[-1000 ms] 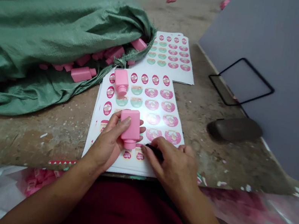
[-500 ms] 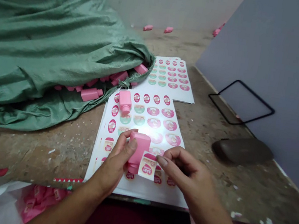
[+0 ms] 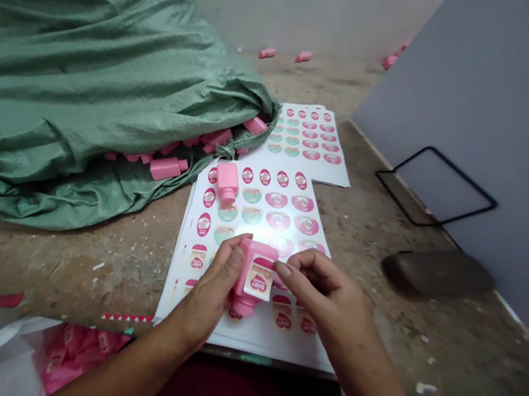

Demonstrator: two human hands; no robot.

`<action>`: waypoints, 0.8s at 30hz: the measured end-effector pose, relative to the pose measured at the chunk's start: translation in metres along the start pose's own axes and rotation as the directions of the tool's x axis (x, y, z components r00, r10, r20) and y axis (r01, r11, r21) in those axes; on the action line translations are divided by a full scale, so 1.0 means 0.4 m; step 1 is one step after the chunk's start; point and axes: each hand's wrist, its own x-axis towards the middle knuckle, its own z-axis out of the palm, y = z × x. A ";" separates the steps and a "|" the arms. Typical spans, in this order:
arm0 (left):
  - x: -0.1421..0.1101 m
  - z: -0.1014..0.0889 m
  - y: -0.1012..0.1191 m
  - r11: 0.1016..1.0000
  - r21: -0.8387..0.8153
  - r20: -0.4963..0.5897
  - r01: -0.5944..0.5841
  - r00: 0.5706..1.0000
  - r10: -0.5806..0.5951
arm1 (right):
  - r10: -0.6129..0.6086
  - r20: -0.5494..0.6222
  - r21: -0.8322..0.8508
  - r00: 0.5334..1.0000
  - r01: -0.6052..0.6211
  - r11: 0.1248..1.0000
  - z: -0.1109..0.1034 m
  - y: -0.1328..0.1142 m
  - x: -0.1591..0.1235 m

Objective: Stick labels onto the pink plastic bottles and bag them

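Note:
My left hand (image 3: pixel 211 290) grips a small pink bottle (image 3: pixel 251 277), cap pointing toward me, just above a sheet of stickers (image 3: pixel 260 224). A pink and cream sticker (image 3: pixel 261 280) lies on the bottle's face. My right hand (image 3: pixel 329 297) is closed in a pinch, its fingertips touching the sticker's right edge. A second pink bottle (image 3: pixel 226 181) lies on the sheet's far left corner.
A large green woven sack (image 3: pixel 87 74) lies open at the left, with several pink bottles (image 3: pixel 168 167) spilling from its mouth. Another sticker sheet (image 3: pixel 308 138) lies farther back. A dark case (image 3: pixel 437 271) and a black wire frame (image 3: pixel 436 186) sit right, beside a grey board (image 3: pixel 511 117).
My right hand peeled a sticker off the sheet, carried it to the bottle and laid it on the bottle's face. The left hand tilted the bottle up.

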 end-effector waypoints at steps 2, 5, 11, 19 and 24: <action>-0.002 0.003 0.001 0.999 0.046 -0.014 -0.024 1.000 0.025 | 0.003 0.007 -0.031 1.000 -0.003 1.000 0.002 -0.008 0.001; -0.007 0.005 0.004 0.995 0.095 -0.014 -0.032 0.999 0.033 | -0.033 0.000 -0.098 0.999 0.033 0.995 0.006 -0.012 0.000; -0.025 0.004 0.023 0.996 -0.033 0.075 0.082 0.994 -0.079 | -0.221 -0.181 -0.336 0.958 0.151 0.930 -0.001 -0.005 -0.014; -0.067 -0.032 0.031 0.992 -0.017 0.082 0.123 0.989 -0.121 | -0.186 -0.063 -0.198 0.981 0.170 0.965 0.041 0.015 -0.024; -0.246 -0.250 0.141 0.718 0.659 -0.081 0.224 0.970 -0.229 | -0.226 -0.083 -0.241 0.971 0.201 0.950 -0.002 0.033 -0.006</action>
